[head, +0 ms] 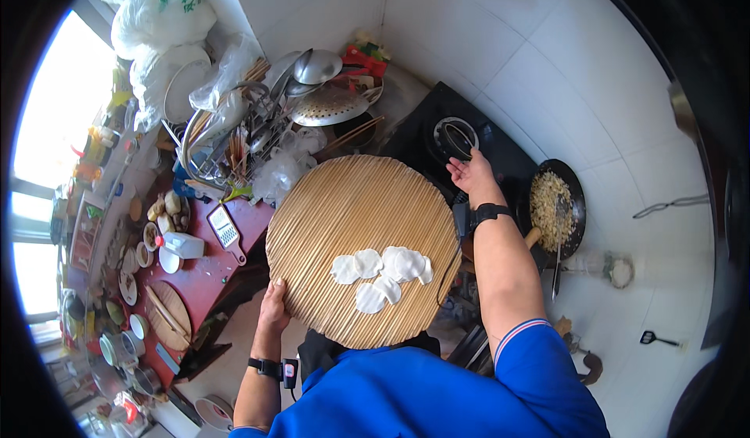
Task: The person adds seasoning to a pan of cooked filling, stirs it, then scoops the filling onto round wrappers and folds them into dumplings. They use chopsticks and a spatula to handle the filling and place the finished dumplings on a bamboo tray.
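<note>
My left hand [274,308] grips the lower left edge of a round tray of bound plant stalks [351,209], held level in front of me. Several thin white dough rounds [404,263] lie on its lower right part, some overlapping. My right hand [470,174] reaches past the tray's upper right edge, over the black stove [498,145]. Its fingers are partly spread, and a fingertip meets a thin ring [460,139] at the burner. Whether it holds that ring is unclear.
A black wok [577,203] with chopped food and a metal spatula [558,256] stands right. At left, a red table [225,262] carries a grater [225,227], a round wooden board [176,326] with a rolling pin, and bowls. Ladles, chopsticks and a strainer [331,107] crowd the back.
</note>
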Available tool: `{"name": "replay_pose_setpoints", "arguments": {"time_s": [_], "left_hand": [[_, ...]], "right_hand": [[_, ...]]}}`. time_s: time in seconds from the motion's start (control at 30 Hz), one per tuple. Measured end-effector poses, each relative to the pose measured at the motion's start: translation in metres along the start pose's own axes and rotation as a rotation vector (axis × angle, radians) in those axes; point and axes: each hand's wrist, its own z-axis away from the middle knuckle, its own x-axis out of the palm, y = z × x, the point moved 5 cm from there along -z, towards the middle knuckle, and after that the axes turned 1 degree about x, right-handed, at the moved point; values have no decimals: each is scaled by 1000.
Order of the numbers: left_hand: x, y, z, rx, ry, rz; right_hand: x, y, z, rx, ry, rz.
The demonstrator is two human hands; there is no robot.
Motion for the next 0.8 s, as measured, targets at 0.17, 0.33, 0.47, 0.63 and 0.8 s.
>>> {"name": "replay_pose_setpoints", "arguments": {"time_s": [0.17, 0.33, 0.47, 0.63, 0.8], "left_hand": [[10, -29, -11, 13, 49, -4], [22, -24, -28, -37, 20, 31], [31, 3, -46, -37, 1, -4], [42, 13, -52, -38, -46, -22], [56, 21, -66, -11, -76, -57]], "right_hand": [[-3, 2, -40, 78, -67, 17], [-2, -5, -44, 85, -13, 63], [23, -16, -38, 54, 11, 100], [23, -19, -26, 29, 25, 126], [25, -65, 22, -187, 33, 210]]}}
